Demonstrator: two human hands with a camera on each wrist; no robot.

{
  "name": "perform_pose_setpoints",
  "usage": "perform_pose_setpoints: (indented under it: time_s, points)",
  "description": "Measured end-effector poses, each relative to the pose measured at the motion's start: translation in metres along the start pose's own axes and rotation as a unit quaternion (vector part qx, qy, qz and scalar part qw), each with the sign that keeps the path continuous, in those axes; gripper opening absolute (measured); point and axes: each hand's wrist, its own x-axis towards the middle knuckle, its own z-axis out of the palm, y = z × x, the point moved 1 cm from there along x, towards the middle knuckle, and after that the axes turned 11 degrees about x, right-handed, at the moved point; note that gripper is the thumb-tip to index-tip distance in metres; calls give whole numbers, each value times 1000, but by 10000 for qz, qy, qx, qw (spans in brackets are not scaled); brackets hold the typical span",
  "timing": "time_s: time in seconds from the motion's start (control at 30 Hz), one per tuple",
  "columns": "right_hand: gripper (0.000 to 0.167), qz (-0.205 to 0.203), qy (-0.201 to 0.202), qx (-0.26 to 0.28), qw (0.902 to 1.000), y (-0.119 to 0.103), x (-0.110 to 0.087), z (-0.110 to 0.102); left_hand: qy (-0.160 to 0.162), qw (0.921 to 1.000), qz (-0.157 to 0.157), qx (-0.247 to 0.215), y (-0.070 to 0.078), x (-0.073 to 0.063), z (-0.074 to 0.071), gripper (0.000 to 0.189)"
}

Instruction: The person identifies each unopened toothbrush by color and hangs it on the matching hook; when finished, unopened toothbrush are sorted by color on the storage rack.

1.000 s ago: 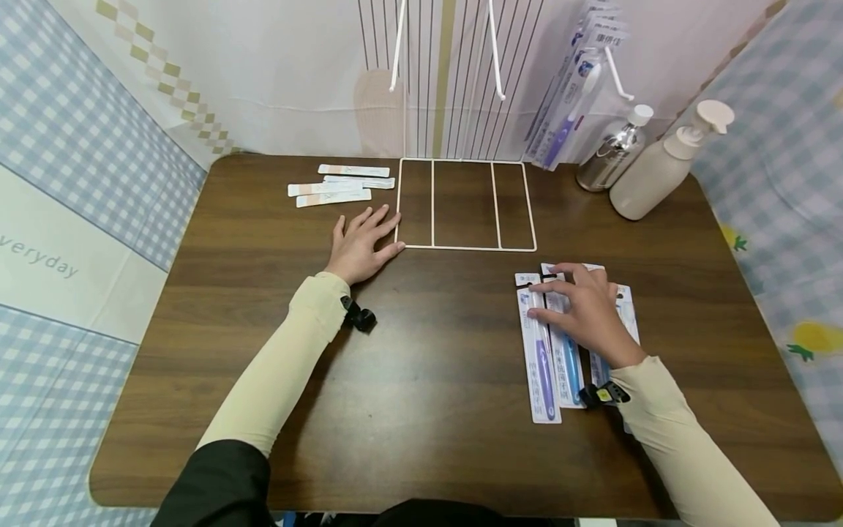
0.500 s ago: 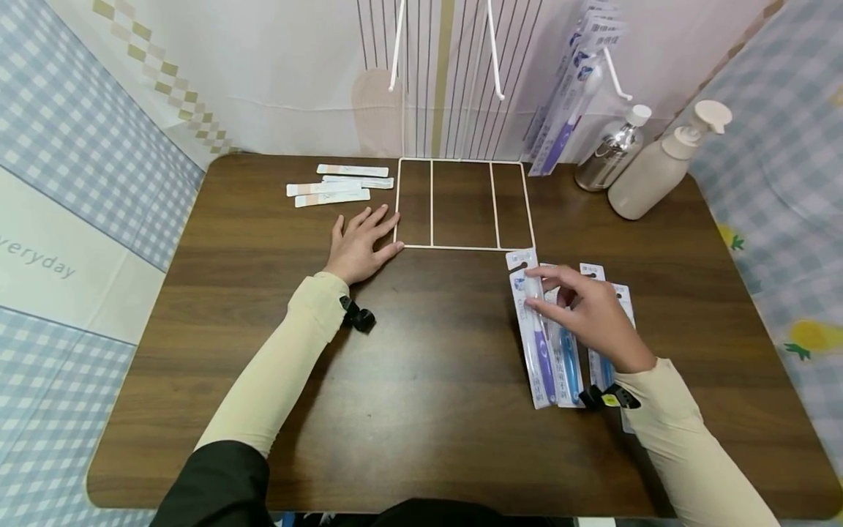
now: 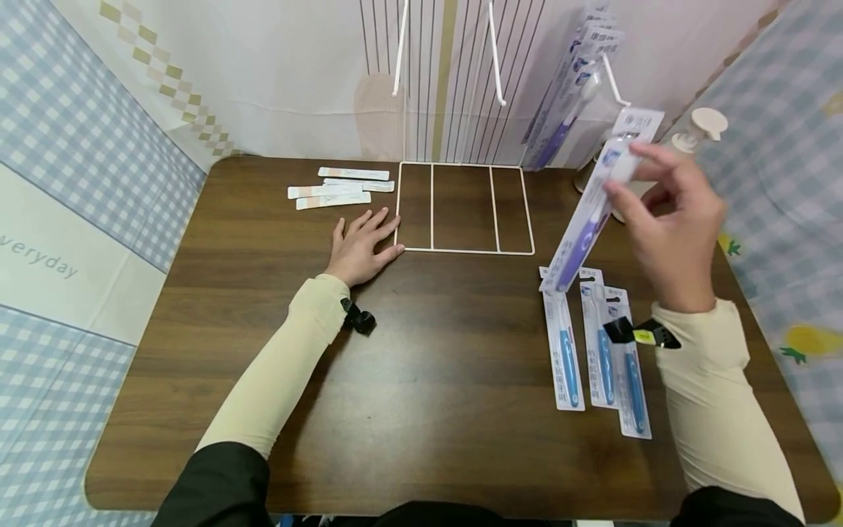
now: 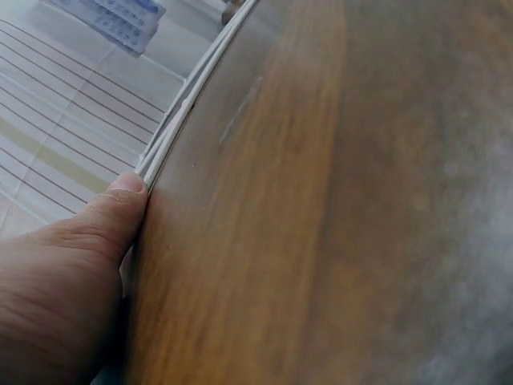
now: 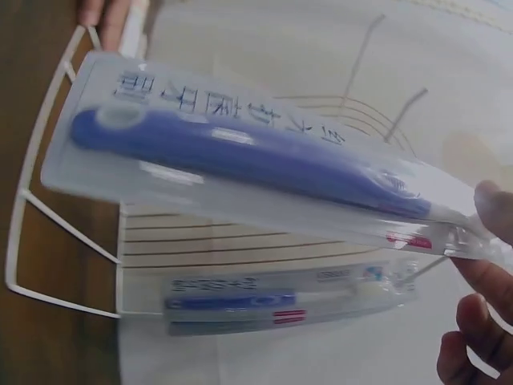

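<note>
Right hand [image 3: 685,227] pinches toothbrush pack [image 3: 593,212] near top; left hand [image 3: 358,252], spread flat, touches rack [image 3: 467,252].

Packaged toothbrushes: one purple-handled toothbrush [image 3: 579,238] in the right hand [image 3: 681,219], three blue-handled toothbrushes [image 3: 604,351] on the table [image 3: 395,410], and one hanging bunch [image 3: 560,132], overlapped too closely to count. Also four slim packets [image 3: 333,200], three white hooks [image 3: 496,58], and one wire base [image 3: 464,252] divided into three sections. Bottles [image 3: 708,123], two, both part-hidden; hands, two, counting the left hand [image 3: 361,249]; wrist cameras [image 3: 358,318], two.
</note>
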Motion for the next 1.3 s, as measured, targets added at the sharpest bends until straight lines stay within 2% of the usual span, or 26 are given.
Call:
perform_pose_setpoints:
  time_s: [0.1,0.43,0.63,0.97,1.3]
  points:
    - [39,97,179,7,9998,0,15,1,-1,10000,-8,10,0,0,0,68]
    - [38,139,27,-101,9998,8,32,12,-22,10000,-15,-23,1,0,-2,68]
    - [36,507,37,99,9987,7,45,26,15,10000,-58,57,0,0,-2,68]
    - [34,874,271,250,9955,32,70,41,36,10000,-14,75,0,1,0,69]
    - [34,1004,398,357,9935,45,79,48,22,9999,-43,100,-2,0,1,69]
